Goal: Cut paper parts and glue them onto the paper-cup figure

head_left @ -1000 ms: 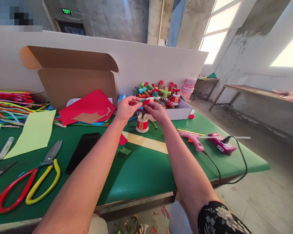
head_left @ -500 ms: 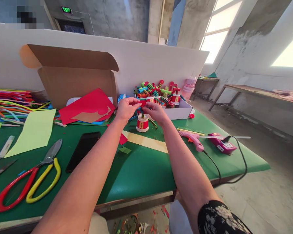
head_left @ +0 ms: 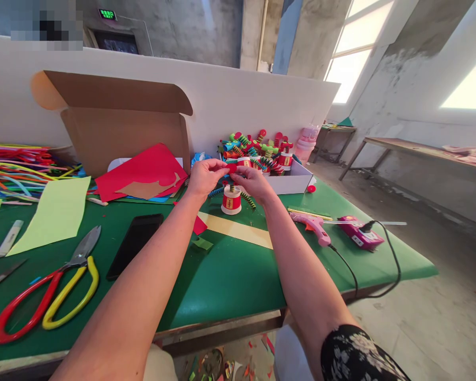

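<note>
Both hands meet above a small red-and-white paper cup craft (head_left: pixel 231 201) that stands on the green table (head_left: pixel 230 275). My left hand (head_left: pixel 206 177) and my right hand (head_left: pixel 252 181) each pinch a small red piece (head_left: pixel 232 168) between the fingertips, just over the cup. Striped coiled pipe cleaners (head_left: pixel 246 199) stick out from the cup's sides. Behind the hands a white box (head_left: pixel 291 184) holds several similar finished crafts.
A pink glue gun (head_left: pixel 311 226) and a pink power strip (head_left: pixel 359 237) with black cable lie at the right. Red and yellow scissors (head_left: pixel 43 296), a black phone (head_left: pixel 135 244), yellow paper, red paper (head_left: pixel 143 172), an open cardboard box (head_left: pixel 115 121) and pipe cleaners (head_left: pixel 16 169) sit at the left.
The hands have stayed almost in place over the cup, shifting the small red piece slightly between the fingertips. Nothing else on the table has moved.
</note>
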`<state>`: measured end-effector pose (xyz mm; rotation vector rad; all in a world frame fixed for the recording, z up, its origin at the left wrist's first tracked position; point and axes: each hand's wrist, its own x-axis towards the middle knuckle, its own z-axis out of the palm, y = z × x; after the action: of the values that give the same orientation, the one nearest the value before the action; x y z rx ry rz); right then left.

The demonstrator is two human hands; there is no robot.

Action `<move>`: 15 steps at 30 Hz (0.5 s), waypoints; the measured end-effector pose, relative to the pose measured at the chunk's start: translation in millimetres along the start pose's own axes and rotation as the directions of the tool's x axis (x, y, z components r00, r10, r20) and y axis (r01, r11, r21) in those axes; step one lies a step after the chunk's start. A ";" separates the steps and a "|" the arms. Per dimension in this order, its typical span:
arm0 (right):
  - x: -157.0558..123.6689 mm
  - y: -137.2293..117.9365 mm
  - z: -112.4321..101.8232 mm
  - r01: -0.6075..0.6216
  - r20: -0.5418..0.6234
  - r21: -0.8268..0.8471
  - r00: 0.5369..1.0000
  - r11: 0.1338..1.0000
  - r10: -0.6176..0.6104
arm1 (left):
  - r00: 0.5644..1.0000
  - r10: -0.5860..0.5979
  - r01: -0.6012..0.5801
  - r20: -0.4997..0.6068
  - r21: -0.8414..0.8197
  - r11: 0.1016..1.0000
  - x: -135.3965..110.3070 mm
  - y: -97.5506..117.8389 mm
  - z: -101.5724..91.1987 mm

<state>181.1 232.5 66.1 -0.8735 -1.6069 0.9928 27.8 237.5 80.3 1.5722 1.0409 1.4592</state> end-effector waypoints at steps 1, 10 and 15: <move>0.2 0.2 -0.1 -0.001 0.001 0.000 1.000 1.000 0.001 | 1.000 0.003 -0.003 0.004 -0.005 1.000 0.3 -0.7 0.0; 0.4 1.1 -1.0 0.012 0.016 0.005 1.000 1.000 -0.012 | 1.000 0.017 -0.017 0.009 -0.043 0.999 2.5 -4.4 -0.4; 1.2 1.0 -0.8 0.004 0.016 0.015 1.000 1.000 -0.004 | 1.000 0.017 -0.017 0.009 -0.045 0.999 1.8 -3.5 0.1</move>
<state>181.6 234.2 65.8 -0.8542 -1.6123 1.0098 27.6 240.6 77.8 1.5586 0.9850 1.4751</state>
